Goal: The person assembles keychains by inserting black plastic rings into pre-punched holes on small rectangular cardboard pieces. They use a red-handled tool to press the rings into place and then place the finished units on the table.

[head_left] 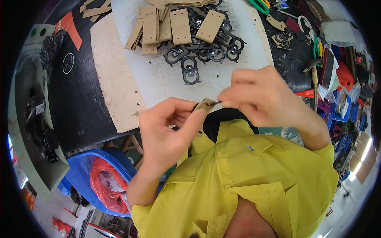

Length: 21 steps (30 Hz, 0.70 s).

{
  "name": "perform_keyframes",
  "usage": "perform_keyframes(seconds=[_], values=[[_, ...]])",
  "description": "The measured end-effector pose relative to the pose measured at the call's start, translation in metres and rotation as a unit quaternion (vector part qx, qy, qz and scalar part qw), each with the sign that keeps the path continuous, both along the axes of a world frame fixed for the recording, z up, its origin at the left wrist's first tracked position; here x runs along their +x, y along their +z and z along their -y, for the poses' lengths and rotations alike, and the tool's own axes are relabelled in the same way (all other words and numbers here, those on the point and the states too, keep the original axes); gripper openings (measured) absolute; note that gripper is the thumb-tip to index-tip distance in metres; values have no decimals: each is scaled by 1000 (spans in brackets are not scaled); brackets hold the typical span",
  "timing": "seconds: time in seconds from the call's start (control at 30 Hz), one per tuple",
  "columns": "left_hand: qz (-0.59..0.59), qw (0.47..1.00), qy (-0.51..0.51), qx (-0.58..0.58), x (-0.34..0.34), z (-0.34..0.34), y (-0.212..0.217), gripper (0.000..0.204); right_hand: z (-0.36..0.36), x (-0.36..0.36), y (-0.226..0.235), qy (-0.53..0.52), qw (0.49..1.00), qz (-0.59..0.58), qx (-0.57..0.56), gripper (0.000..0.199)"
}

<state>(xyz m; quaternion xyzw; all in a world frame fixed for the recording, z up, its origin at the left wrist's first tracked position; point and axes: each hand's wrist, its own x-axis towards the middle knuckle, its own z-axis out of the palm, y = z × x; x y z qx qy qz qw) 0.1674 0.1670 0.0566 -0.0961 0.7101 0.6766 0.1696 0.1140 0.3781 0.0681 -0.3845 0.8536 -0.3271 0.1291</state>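
Note:
In my left hand (166, 129) a tan cardboard hang card (205, 104) is pinched between thumb and fingers, bent over, with a dark hole in it. Part of a black piece shows behind the card at the fingertips. My right hand (264, 95) is closed at the fingertips on a thin dark piece (217, 103) that meets the card at the hole; its kind is too small to make out. Beyond both hands, black plastic ring-shaped fittings (190, 72) lie in a heap. Tan cards with punched holes (180, 27) lie over and beside them.
A white sheet (158, 85) covers the middle of the black table (79, 103), over a beige board (113, 75). A finished-looking carded fitting (281, 39) lies at the right. Below left stands a blue tub (81, 170) holding a red plastic bag (103, 186).

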Motion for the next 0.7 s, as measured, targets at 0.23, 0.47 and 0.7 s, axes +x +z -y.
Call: perform_keyframes(seconds=[0.23, 0.47, 0.7], values=[[-43, 993, 106, 42, -8, 2, -10, 10, 12, 9, -5, -130, 982, -62, -125, 21], [-20, 987, 82, 138, -9, 3, -11, 10, 20, 22, -9, -54, 988, -48, -138, 21], [-183, 973, 28, -136, 1, -16, -9, 7, 15, 19, -1, -39, 999, 7, 6, 12]])
